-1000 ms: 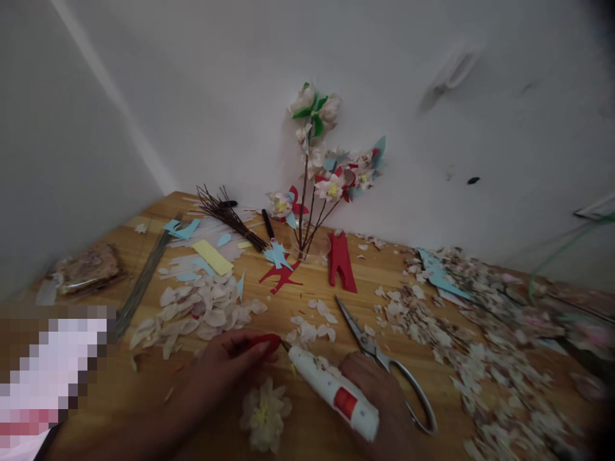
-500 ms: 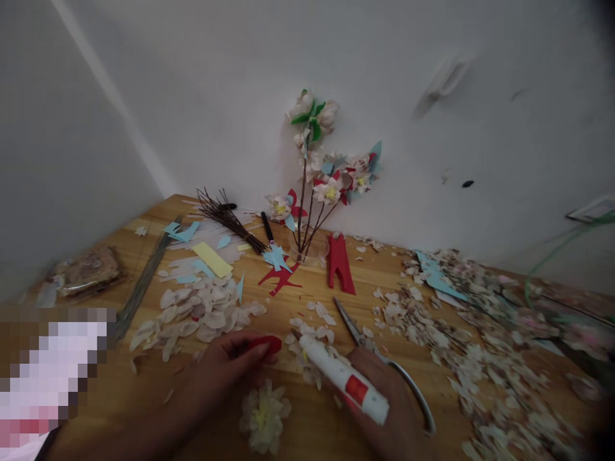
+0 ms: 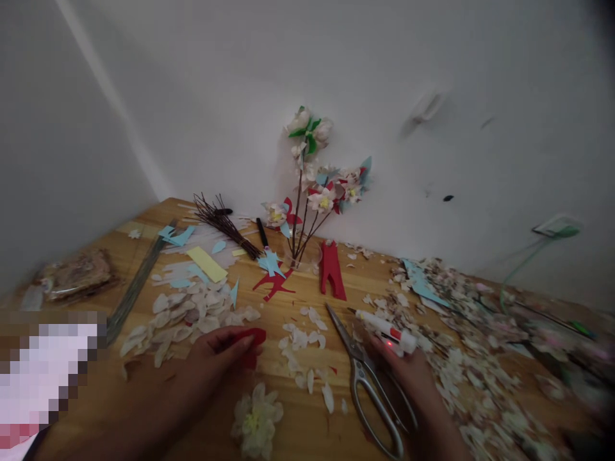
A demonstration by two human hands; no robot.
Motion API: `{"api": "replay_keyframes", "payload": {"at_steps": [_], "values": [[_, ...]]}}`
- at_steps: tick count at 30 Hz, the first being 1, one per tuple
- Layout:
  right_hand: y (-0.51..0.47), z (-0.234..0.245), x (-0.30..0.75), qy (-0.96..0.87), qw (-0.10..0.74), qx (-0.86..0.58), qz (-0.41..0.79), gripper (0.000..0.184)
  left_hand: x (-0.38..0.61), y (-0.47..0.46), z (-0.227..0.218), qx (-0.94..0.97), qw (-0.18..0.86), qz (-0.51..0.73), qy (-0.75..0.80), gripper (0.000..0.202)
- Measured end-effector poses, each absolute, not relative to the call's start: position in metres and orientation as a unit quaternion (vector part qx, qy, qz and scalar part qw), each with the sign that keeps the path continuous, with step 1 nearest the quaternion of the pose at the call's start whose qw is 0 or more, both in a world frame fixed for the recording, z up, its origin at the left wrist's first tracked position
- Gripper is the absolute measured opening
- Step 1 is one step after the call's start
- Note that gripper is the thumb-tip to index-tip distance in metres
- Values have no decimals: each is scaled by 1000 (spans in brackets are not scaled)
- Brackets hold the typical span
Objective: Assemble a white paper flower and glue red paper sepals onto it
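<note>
Bare worktop shows only at lower centre, around a paper flower. Scissors lie just right; petal scraps crowd left, loose petal litter fills the right.

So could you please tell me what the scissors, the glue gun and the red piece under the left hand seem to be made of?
The scissors look all metal, with a dull silver sheen on blades and handles. The glue gun in the right hand seems white plastic with a red patch. The red piece under the left hand looks like thin matte paper or foam sheet; which is unclear.
</note>
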State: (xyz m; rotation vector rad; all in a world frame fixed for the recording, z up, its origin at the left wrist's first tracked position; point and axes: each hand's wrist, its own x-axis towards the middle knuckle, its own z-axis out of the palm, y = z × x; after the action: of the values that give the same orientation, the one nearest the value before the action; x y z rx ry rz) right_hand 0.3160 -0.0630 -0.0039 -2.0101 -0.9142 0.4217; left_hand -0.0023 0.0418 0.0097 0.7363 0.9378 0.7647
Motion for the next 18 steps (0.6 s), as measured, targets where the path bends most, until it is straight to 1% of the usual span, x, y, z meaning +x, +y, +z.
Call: {"api": "replay_keyframes", "payload": {"at_steps": [2,5,8,10,12,14,15,17,18], "values": [[-61,-6,315,-379,423,-806,170,34,-2,43,13,344,757,355,427,22],[-60,-8,314,-397,405,-808,159,37,-3,44,14,339,750,361,438,26],[-73,1,322,-397,384,-826,115,46,-4,45,9,345,763,366,407,25],[-88,14,327,-377,380,-843,63,53,-5,46,6,352,772,370,378,21],[-100,29,323,-345,379,-859,4,51,-6,47,4,357,776,374,363,19],[-105,39,305,-357,396,-844,-47,42,-6,47,2,354,775,374,366,19],[-103,41,290,-416,403,-815,-22,35,-6,47,2,351,775,374,368,19],[-92,38,253,-532,399,-743,74,20,-6,48,0,345,779,377,364,18],[-84,34,235,-581,372,-714,125,20,-6,48,-1,340,780,382,361,18]]}}
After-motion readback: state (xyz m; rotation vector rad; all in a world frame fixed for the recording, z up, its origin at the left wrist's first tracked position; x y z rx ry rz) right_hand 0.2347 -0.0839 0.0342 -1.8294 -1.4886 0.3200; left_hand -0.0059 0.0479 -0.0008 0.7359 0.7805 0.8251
